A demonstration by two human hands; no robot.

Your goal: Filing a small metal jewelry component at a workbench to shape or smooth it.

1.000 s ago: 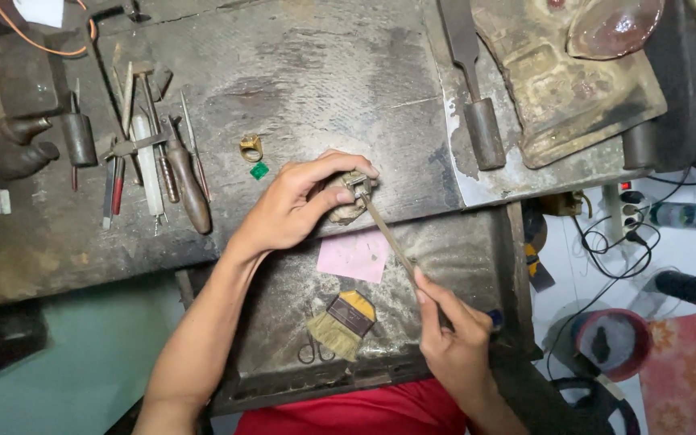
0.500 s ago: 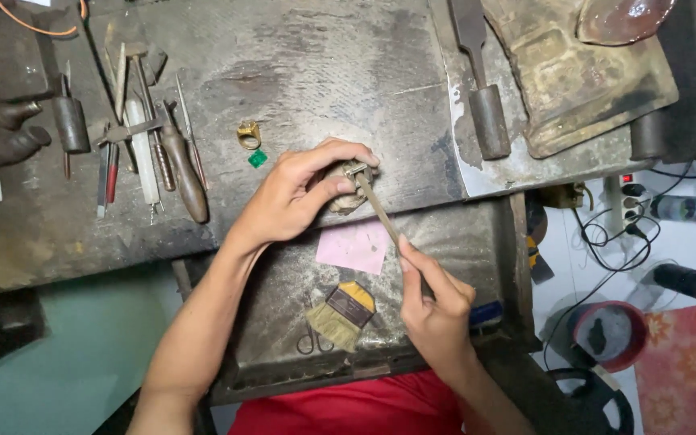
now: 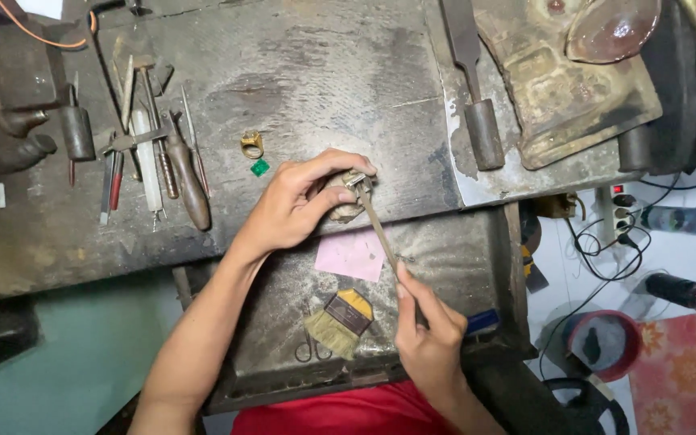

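Observation:
My left hand pinches a small metal piece against a worn wooden peg at the workbench edge. My right hand grips a thin metal file, whose tip rests on that piece. A gold ring and a small green stone lie on the bench just left of my left hand. Below the hands, a pink paper square and a small brush lie in the pull-out tray.
Several hand tools lie in a row at the bench's left. A large file with a handle and a rusty metal block sit at the right. Cables, a power strip and a red bucket are on the floor.
My right hand has moved slightly with the file, which shifted along the piece. The view has dropped a little. My left hand keeps its hold.

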